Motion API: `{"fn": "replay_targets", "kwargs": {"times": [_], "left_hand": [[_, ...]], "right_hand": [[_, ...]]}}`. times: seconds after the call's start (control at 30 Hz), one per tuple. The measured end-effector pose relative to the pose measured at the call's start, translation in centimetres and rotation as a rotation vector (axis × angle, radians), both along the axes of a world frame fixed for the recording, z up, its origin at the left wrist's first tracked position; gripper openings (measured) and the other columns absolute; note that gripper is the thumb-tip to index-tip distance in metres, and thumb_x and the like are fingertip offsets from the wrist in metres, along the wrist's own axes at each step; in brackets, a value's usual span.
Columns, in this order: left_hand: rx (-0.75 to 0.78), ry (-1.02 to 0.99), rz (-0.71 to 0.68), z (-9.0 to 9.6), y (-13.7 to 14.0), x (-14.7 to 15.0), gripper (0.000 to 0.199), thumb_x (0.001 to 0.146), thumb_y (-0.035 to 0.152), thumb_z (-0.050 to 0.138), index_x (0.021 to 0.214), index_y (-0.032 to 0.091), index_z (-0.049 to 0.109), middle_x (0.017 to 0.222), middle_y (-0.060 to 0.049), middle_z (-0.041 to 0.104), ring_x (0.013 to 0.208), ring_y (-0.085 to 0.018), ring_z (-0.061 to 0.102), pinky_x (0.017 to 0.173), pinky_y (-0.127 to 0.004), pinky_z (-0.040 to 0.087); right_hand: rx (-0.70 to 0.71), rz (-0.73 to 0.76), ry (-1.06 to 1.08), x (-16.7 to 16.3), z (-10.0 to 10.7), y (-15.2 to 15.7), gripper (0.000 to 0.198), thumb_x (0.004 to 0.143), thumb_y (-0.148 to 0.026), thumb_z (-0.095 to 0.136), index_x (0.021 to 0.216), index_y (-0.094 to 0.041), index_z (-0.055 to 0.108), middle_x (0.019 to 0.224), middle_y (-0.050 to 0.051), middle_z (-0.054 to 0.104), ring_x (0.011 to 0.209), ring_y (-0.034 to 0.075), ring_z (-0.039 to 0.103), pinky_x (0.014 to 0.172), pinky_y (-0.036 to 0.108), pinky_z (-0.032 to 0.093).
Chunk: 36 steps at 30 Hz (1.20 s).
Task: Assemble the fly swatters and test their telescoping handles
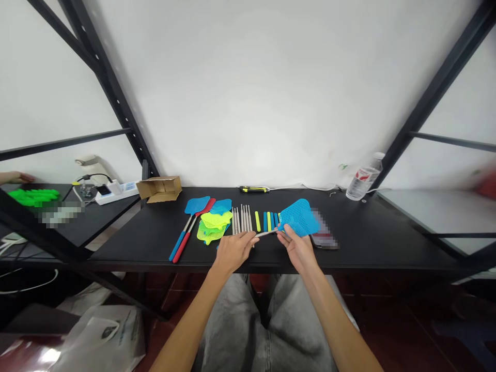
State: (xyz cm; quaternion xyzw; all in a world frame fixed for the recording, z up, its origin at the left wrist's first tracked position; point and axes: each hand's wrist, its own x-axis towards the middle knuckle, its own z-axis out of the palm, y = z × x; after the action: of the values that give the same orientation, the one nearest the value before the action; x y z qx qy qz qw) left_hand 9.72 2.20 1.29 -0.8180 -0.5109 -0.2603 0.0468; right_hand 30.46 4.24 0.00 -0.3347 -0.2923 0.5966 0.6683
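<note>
My left hand (234, 252) is closed around a thin metal rod (266, 233) just above the front of the black table. At the rod's right end is a blue perforated fly swatter head (300, 217); my right hand (297, 248) pinches its neck. A small blue bit shows left of my left hand; I cannot tell what it belongs to. Beyond that hand lie several loose metal rods (242, 218). Short yellow and blue handle grips (265, 221) lie to their right. Loose yellow-green swatter heads (213, 227) are piled on the left, beside a fly swatter with a red handle (182, 247) and one with a blue handle (177, 245).
An open cardboard box (159, 189) stands at the table's back left. A yellow-black utility knife (253, 189) lies by the wall, and a water bottle (365, 178) stands at back right. A blurred-out phone-like object (324, 235) lies right of my hand. Another person's hand (17, 177) shows far left.
</note>
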Motion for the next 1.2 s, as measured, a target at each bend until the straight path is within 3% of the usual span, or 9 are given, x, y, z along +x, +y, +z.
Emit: {"fn": "replay_targets", "kwargs": {"times": [0.4, 0.9, 1.2], "left_hand": [[-0.047, -0.016, 0.007, -0.1, 0.1, -0.3, 0.040, 0.101, 0.045, 0.035, 0.106, 0.024, 0.068, 0.082, -0.005, 0.072, 0.066, -0.015, 0.063, 0.056, -0.025, 0.031], [-0.028, -0.008, 0.025, -0.4, 0.5, -0.6, 0.043, 0.102, 0.045, 0.030, 0.098, 0.023, 0.066, 0.074, -0.004, 0.070, 0.062, -0.016, 0.061, 0.055, -0.026, 0.024], [-0.026, 0.006, 0.048, -0.3, 0.5, -0.6, 0.044, 0.102, 0.047, 0.030, 0.097, 0.024, 0.066, 0.071, -0.003, 0.068, 0.063, -0.016, 0.061, 0.054, -0.026, 0.024]], "right_hand": [[0.026, 0.022, -0.025, -1.0, 0.1, -0.1, 0.032, 0.065, -0.036, 0.087, 0.089, -0.021, 0.071, 0.091, 0.004, 0.076, 0.077, 0.019, 0.074, 0.074, 0.031, 0.060], [0.084, 0.116, -0.006, -2.3, 0.3, 0.2, 0.027, 0.068, -0.034, 0.085, 0.088, -0.022, 0.072, 0.091, 0.002, 0.076, 0.077, 0.016, 0.072, 0.074, 0.029, 0.059], [0.082, 0.070, -0.023, -3.1, 0.4, 0.1, 0.030, 0.069, -0.034, 0.084, 0.090, -0.019, 0.071, 0.090, 0.004, 0.076, 0.077, 0.017, 0.072, 0.073, 0.028, 0.058]]}}
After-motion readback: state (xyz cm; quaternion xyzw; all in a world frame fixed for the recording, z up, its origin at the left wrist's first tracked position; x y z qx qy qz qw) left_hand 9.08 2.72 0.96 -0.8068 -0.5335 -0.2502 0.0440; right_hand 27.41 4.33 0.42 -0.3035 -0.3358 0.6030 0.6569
